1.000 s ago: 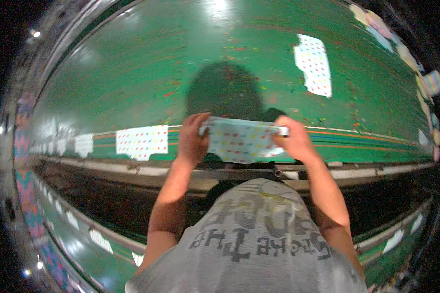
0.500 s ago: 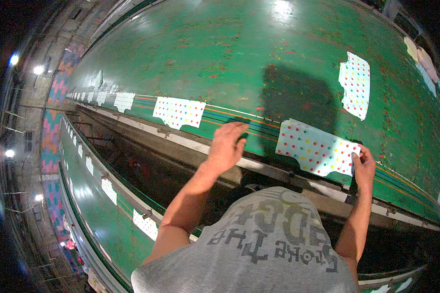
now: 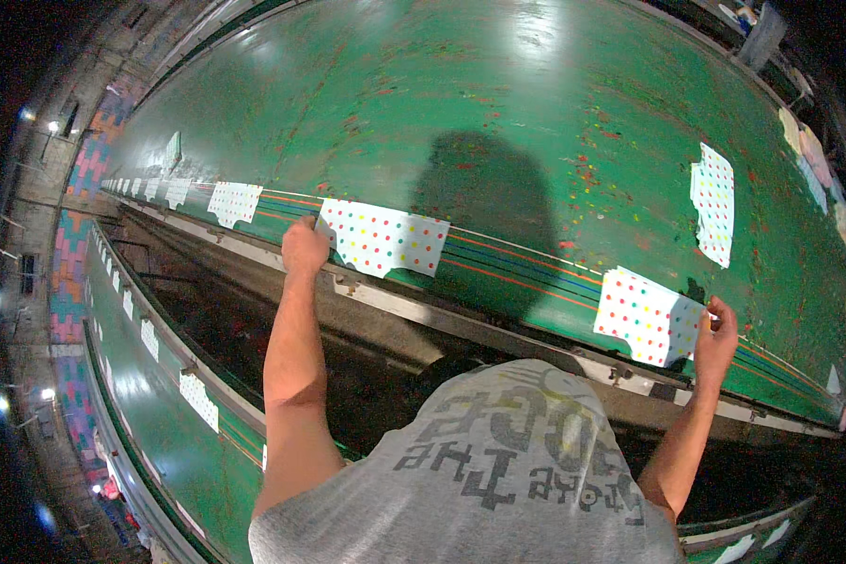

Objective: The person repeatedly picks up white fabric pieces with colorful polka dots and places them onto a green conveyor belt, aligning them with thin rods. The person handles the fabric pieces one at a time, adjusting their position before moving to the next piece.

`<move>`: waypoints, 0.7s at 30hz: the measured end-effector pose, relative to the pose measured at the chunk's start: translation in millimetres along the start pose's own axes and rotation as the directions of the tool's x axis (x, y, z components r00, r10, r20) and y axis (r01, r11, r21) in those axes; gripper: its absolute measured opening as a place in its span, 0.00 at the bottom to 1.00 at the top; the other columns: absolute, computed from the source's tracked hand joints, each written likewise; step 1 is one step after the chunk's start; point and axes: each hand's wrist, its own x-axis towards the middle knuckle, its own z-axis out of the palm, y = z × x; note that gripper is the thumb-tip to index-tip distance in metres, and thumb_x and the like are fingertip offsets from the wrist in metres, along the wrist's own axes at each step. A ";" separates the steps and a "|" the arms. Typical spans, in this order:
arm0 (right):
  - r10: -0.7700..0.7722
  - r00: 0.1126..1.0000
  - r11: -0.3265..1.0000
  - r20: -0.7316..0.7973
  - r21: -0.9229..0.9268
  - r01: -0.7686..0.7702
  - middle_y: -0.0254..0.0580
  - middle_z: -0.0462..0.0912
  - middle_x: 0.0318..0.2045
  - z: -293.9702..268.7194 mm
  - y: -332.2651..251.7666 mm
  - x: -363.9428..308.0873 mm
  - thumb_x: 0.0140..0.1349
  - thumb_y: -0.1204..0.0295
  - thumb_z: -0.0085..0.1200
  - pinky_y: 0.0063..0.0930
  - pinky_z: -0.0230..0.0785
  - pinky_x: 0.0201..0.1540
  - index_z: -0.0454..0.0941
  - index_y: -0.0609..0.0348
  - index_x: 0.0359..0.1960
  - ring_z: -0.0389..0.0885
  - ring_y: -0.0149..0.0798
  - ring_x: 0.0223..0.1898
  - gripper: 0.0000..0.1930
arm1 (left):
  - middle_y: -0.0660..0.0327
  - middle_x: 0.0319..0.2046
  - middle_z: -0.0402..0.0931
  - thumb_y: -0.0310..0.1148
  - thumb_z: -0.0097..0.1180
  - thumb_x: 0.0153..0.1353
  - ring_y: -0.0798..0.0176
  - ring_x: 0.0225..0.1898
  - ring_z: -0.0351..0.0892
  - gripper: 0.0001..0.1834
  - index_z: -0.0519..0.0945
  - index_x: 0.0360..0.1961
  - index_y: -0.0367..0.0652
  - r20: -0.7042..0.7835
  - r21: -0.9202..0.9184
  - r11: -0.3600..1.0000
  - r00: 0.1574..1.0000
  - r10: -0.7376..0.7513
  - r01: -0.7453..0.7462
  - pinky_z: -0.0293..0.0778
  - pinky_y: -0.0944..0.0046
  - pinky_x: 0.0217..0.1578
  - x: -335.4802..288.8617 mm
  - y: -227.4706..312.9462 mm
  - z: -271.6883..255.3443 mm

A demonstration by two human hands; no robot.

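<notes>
Along the near edge of a long green table [image 3: 367, 122] lies a row of white cut fabric pieces with coloured polka dots. My left hand [image 3: 306, 246] is closed at the left edge of the middle dotted fabric piece [image 3: 385, 237], its fingertips mostly hidden. My right hand [image 3: 716, 336] has its fingers bent together at the right edge of another dotted fabric piece [image 3: 647, 318], in front of me. That piece lies nearly flat, and its lower edge has curved cut-outs. Orange, blue and white lines run along the table between the two pieces.
A loose dotted piece [image 3: 715, 205] lies farther in, to the right. Several pale fabric pieces [image 3: 808, 155] hang over the far right edge. A metal rail [image 3: 395, 303] borders the table on my side. Behind me to the left runs a second green table [image 3: 150, 404] with more dotted pieces.
My left hand has moved left, from over the coloured lines to the middle piece's left edge, and has closed. My right hand stays by the right piece's edge. The view has shifted left.
</notes>
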 end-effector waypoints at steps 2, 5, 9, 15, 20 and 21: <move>-0.085 0.996 0.996 -0.001 0.037 0.085 0.44 0.88 0.54 23.1 -37.4 -5.8 0.73 0.77 0.65 0.29 0.82 0.42 0.86 0.61 0.60 0.88 0.38 0.48 0.15 | 0.43 0.50 0.90 0.42 0.69 0.66 0.36 0.53 0.90 0.21 0.90 0.54 0.41 -0.050 -0.080 0.997 0.999 0.002 -0.006 0.84 0.40 0.55 19.5 -13.0 5.4; -0.060 0.996 0.996 0.063 0.074 0.055 0.44 0.88 0.53 47.7 -92.0 -19.7 0.73 0.78 0.64 0.31 0.83 0.42 0.85 0.60 0.60 0.88 0.38 0.48 0.16 | 0.42 0.46 0.91 0.44 0.70 0.66 0.35 0.51 0.90 0.19 0.91 0.48 0.41 -0.026 -0.129 0.991 0.999 0.019 -0.022 0.84 0.40 0.53 39.5 -21.4 14.0; -0.044 0.987 0.999 0.155 0.014 0.043 0.46 0.88 0.53 65.6 -141.7 -34.1 0.71 0.77 0.66 0.33 0.84 0.47 0.85 0.60 0.60 0.88 0.39 0.48 0.17 | 0.41 0.38 0.90 0.45 0.70 0.67 0.34 0.46 0.91 0.17 0.91 0.39 0.38 0.028 -0.243 0.961 0.990 0.139 -0.128 0.83 0.40 0.47 58.3 -37.2 26.4; -0.068 0.987 0.996 0.148 -0.045 0.075 0.52 0.89 0.52 62.9 -170.8 -43.9 0.68 0.70 0.68 0.46 0.84 0.54 0.87 0.57 0.56 0.90 0.56 0.51 0.16 | 0.56 0.24 0.86 0.34 0.72 0.69 0.59 0.26 0.80 0.14 0.84 0.29 0.36 -0.022 -0.435 0.862 0.960 0.279 -0.261 0.77 0.56 0.34 64.5 -36.3 31.5; -0.051 0.962 0.995 0.268 -0.073 0.073 0.52 0.90 0.50 69.9 -214.6 -48.4 0.67 0.68 0.68 0.49 0.83 0.53 0.88 0.57 0.53 0.90 0.58 0.50 0.15 | 0.70 0.34 0.84 0.25 0.68 0.71 0.74 0.36 0.79 0.04 0.85 0.36 0.40 0.156 -0.923 0.381 0.848 0.507 -0.057 0.76 0.66 0.40 7.0 40.9 -22.7; -0.075 0.937 0.995 0.340 -0.038 0.093 0.52 0.89 0.51 73.0 -225.1 -48.6 0.66 0.67 0.69 0.50 0.83 0.56 0.88 0.57 0.54 0.89 0.59 0.51 0.16 | 0.69 0.34 0.84 0.25 0.69 0.70 0.74 0.36 0.79 0.04 0.85 0.36 0.40 0.128 -0.944 0.322 0.820 0.558 -0.072 0.76 0.66 0.39 -15.8 65.9 -33.9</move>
